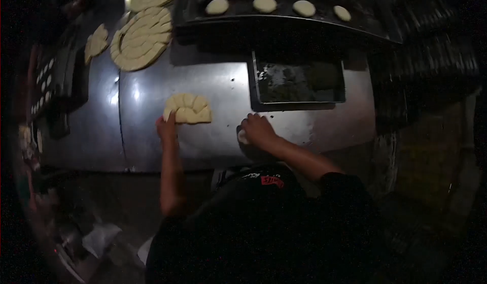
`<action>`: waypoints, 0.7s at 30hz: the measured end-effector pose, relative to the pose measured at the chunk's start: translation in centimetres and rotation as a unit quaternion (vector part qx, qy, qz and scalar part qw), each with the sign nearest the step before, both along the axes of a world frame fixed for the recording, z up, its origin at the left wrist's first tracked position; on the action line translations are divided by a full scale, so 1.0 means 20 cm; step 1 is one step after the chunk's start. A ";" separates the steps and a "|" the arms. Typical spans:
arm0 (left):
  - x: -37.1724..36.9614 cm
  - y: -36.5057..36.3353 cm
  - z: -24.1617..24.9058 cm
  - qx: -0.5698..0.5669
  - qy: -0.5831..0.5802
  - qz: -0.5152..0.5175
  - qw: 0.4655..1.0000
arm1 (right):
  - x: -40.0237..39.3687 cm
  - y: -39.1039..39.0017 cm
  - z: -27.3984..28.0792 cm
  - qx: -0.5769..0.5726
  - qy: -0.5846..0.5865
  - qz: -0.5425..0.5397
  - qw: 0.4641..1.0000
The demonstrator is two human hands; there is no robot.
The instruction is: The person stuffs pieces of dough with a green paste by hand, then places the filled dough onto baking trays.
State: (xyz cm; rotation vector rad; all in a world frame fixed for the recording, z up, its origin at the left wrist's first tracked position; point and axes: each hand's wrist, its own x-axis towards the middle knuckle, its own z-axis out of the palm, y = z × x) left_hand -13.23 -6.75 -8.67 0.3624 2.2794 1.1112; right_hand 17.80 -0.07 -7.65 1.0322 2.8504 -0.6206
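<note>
On the metal table, a cluster of pale cut dough pieces (188, 107) lies in front of me. My left hand (166, 127) is at its lower left corner, thumb and fingers closed about the end piece. To the right, my right hand (259, 130) curls over a small dough ball (243, 137) on the tabletop. Part of that ball shows at the hand's left side; the palm hides the remainder. The two hands are apart, with bare metal between them.
A shallow rectangular pan (299, 102) with a wet-looking inside lies beyond my right hand. Behind it, a dark baking tray (284, 21) bears several flat dough rounds. A large disc of cut dough (142, 40) rests at the back left. Another tray (63, 76) stands far left.
</note>
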 end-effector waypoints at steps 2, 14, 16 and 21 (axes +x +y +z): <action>-0.04 0.00 -0.18 0.058 0.022 0.072 0.995 | 0.05 0.05 0.02 -0.263 0.132 -0.013 0.956; -0.68 -0.60 0.49 0.030 0.196 0.269 0.943 | 1.05 1.62 1.08 0.484 0.235 -0.258 0.802; -0.78 -0.71 0.46 0.043 0.245 0.193 0.949 | 1.21 1.88 0.86 0.340 0.042 -0.373 0.862; -0.29 -0.35 0.74 0.146 0.061 -0.079 0.984 | 0.69 1.36 0.97 0.285 0.237 -0.285 0.884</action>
